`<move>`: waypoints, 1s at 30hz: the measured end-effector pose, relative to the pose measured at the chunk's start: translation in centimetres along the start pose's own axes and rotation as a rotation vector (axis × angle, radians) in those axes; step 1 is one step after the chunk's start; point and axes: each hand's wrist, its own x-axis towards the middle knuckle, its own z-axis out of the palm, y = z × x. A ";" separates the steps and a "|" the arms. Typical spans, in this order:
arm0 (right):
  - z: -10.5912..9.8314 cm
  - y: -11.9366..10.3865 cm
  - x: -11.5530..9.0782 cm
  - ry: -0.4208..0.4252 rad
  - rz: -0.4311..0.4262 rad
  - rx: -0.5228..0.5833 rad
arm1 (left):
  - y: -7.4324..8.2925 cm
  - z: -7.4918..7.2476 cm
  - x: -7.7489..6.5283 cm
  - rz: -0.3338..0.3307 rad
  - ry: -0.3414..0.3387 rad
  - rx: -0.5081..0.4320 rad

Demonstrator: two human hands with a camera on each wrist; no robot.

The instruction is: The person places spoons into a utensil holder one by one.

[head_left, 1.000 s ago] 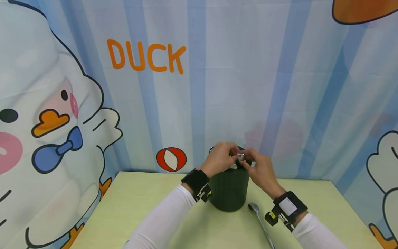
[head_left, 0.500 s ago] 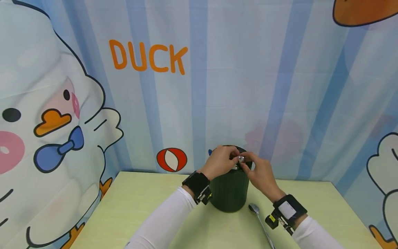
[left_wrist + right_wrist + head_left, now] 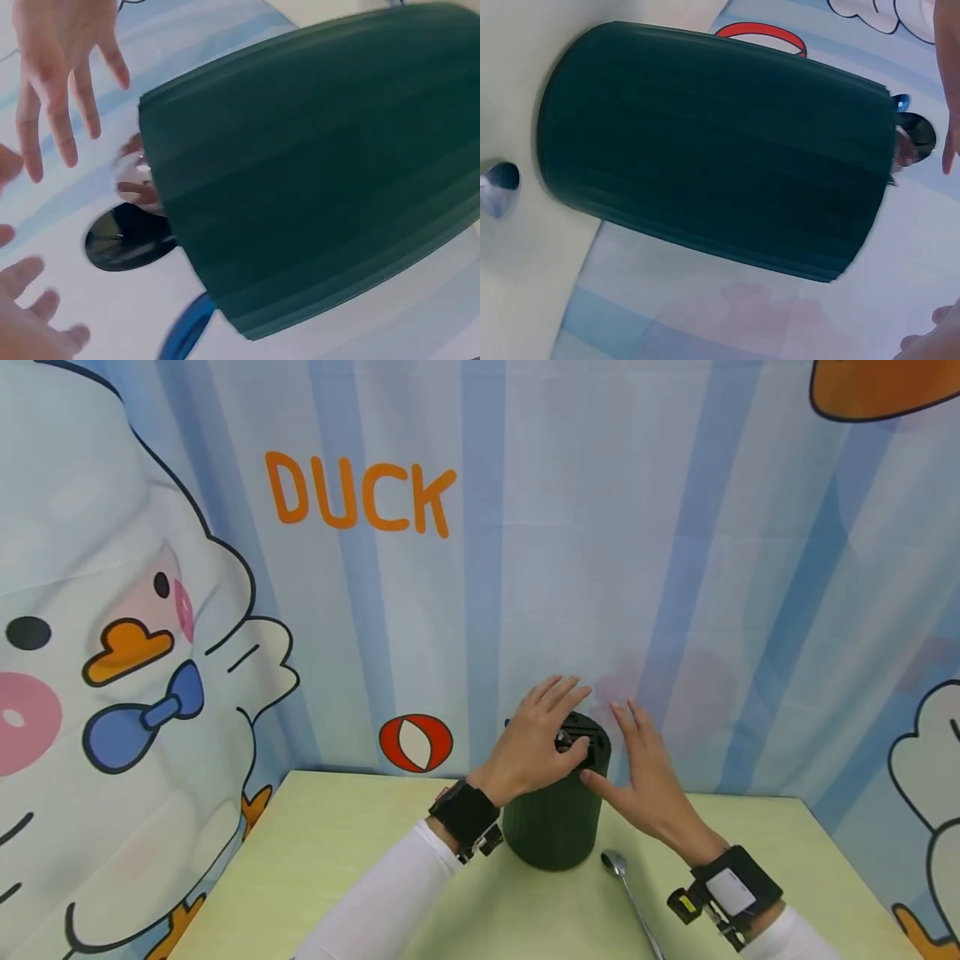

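Observation:
A dark green ribbed container stands upright on the table, holding utensils. In the left wrist view, a shiny metal spoon-like bowl, a black oval end and a blue piece stick out past its rim. My left hand hovers over the container's left side, fingers spread, covering part of its mouth. On the other side, my right hand has its fingers extended, with the thumb close to the rim. Neither hand holds anything.
A long-handled metal spoon lies on the pale yellow table, right of the container and near my right wrist. Behind the table hangs a blue striped curtain with duck prints.
Both hands have let go of the small shiny piece they pinched at the container's mouth. Their fingers have straightened and the hands have moved apart, the right one going rightward.

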 end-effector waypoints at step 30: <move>-1.0 2.2 -11.2 -0.228 0.282 -0.232 | 5.1 7.5 -8.2 0.259 -0.452 0.127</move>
